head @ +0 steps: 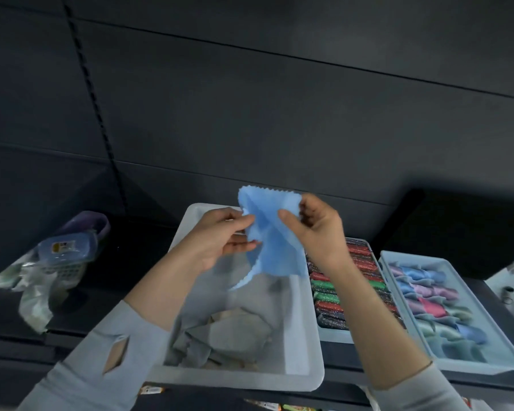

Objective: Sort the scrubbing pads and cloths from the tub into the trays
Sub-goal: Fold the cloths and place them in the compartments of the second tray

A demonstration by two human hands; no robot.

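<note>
- Grey sleeves [107, 351] fill the bottom of the view, the left one with a slit worn open near the cuff; both forearms reach forward over the white tub [303, 336].
- Left hand [220, 235] pinches the blue cloth [273, 241] at its left edge, thumb above and fingertips below, curled tight on the fabric.
- Right hand [318, 226] grips the cloth's upper right corner, thumb pressed across the front and the other fingers folded behind it.
- Between the two hands the cloth hangs above the tub, its zigzag edge showing along the top and a corner drooping toward the tub floor; it looks as though the person is spreading or folding it so it will lie neatly in a tray.
- Down in the tub a loose heap of grey and beige cloths [226, 333] waits, so I judge the sorting is well along but not finished.
- Just right of the tub sits the tray of scrubbing pads [350, 280], glittery red, green and dark ones packed in rows.
- Further right is the tray of folded cloths [428, 295] in blue, pink, purple and grey, the likely home for the blue one.
- Off to the left, a blue lidded box [69, 247] sits on a small basket beside crumpled plastic wrap [36, 295].
</note>
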